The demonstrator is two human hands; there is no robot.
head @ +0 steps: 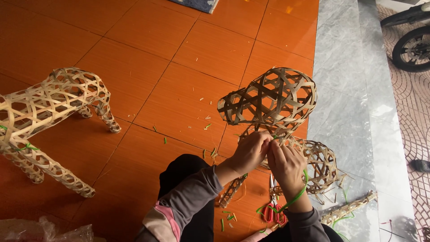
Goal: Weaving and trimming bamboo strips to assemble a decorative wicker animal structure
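Note:
A woven bamboo-strip animal figure (273, 101) stands in front of me, its openwork head uppermost and its rounded body (320, 163) lower right. My left hand (250, 151) and my right hand (285, 165) meet at the figure's neck, fingers pinched together on the strips there. A green plastic strip (296, 197) runs from my right hand down past my wrist. Red-handled scissors (274, 210) lie on the floor under my right forearm.
A second woven bamboo animal (49, 112) stands on four legs at the left on the orange tile floor (179, 67). A loose woven leg (349, 208) lies at lower right on grey marble (345, 89). Strip offcuts litter the tiles. A motorbike wheel (412, 49) is at top right.

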